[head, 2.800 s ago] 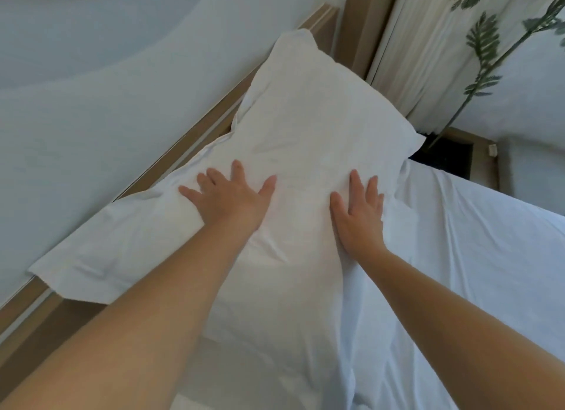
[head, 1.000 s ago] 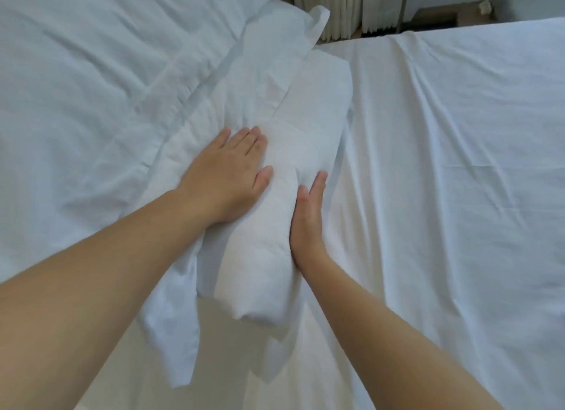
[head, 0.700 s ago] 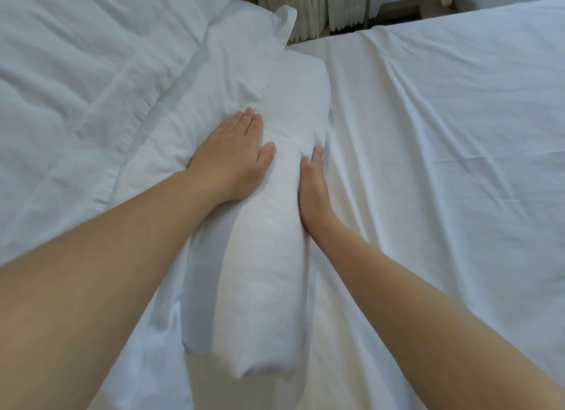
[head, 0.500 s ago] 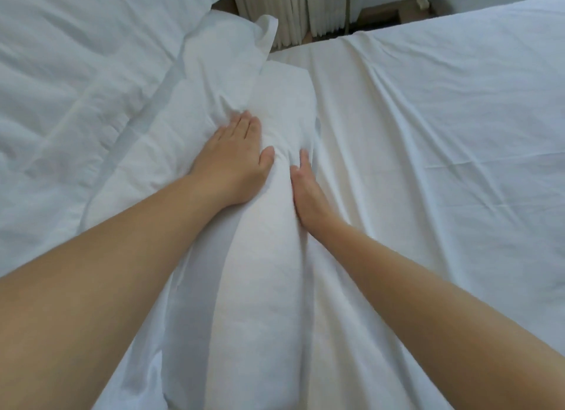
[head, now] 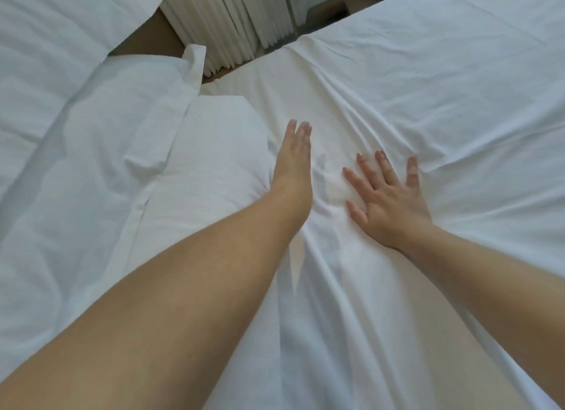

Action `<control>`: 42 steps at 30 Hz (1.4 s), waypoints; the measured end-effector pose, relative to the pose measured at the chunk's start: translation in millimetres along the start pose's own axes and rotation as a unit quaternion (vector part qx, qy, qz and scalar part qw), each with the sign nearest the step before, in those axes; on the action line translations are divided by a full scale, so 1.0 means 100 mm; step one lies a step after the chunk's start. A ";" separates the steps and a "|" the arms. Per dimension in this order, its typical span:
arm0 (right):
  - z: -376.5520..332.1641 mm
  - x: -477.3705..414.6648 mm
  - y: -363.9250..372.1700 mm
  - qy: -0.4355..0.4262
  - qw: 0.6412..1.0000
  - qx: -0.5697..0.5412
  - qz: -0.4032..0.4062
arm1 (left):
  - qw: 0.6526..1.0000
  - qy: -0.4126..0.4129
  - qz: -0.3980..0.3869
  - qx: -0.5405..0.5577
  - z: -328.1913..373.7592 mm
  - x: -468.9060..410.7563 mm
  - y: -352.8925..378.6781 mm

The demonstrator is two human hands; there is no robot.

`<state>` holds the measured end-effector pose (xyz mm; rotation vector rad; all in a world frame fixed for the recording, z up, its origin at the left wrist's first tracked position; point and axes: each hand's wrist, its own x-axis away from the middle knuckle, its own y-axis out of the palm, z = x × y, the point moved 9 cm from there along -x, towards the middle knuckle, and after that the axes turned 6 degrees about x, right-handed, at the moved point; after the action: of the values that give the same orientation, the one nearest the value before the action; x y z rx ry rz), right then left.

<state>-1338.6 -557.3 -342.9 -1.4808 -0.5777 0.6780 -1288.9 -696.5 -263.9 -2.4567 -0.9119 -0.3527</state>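
Note:
A white pillow (head: pixel 211 165) in a loose white pillowcase lies on the left part of the bed. My left hand (head: pixel 293 162) stands on edge with straight fingers against the pillow's right side. Beside it my right hand (head: pixel 385 198) lies flat on the white bed sheet (head: pixel 443 104), fingers spread. The sheet is creased in long folds around both hands. Neither hand holds anything.
A second white pillow (head: pixel 52 33) lies at the upper left against a brown headboard (head: pixel 153 39). White pleated curtains (head: pixel 232 21) hang beyond the bed's far edge. A strip of brown floor (head: pixel 330 12) shows beside the curtains.
My left hand slid off the top of the pillow to its right side. My right hand left the pillow and spread flat on the sheet. The view moved right.

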 end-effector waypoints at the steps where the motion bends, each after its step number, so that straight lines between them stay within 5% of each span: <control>1: -0.01 -0.02 0.00 -0.001 1.000 0.003 0.003 | 1.000 -0.023 -0.006 0.002 -0.11 -0.10 0.05; 4: -0.03 -0.05 0.00 -0.003 1.000 0.006 0.014 | 0.994 -0.103 -0.034 0.020 -0.41 -0.26 0.32; 20: -0.05 -0.06 -0.01 -0.005 0.999 0.000 0.038 | 0.991 -0.123 -0.044 0.021 -0.47 -0.36 0.30; 28: -0.05 -0.06 0.03 0.001 0.999 -0.005 0.039 | 0.997 -0.046 0.066 -0.017 -0.23 -0.28 -0.04; 33: -0.04 -0.08 0.02 -0.001 1.000 -0.002 0.027 | 0.998 -0.055 -0.030 -0.028 -0.12 0.02 0.33; 42: -0.04 -0.07 -0.03 -0.003 1.000 0.012 0.012 | 0.999 -0.028 -0.030 -0.009 0.06 0.67 0.34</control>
<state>-1340.6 -564.9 -340.0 -1.4658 -0.5566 0.7058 -1216.3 -679.4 -255.0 -2.4715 -1.0106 -0.3154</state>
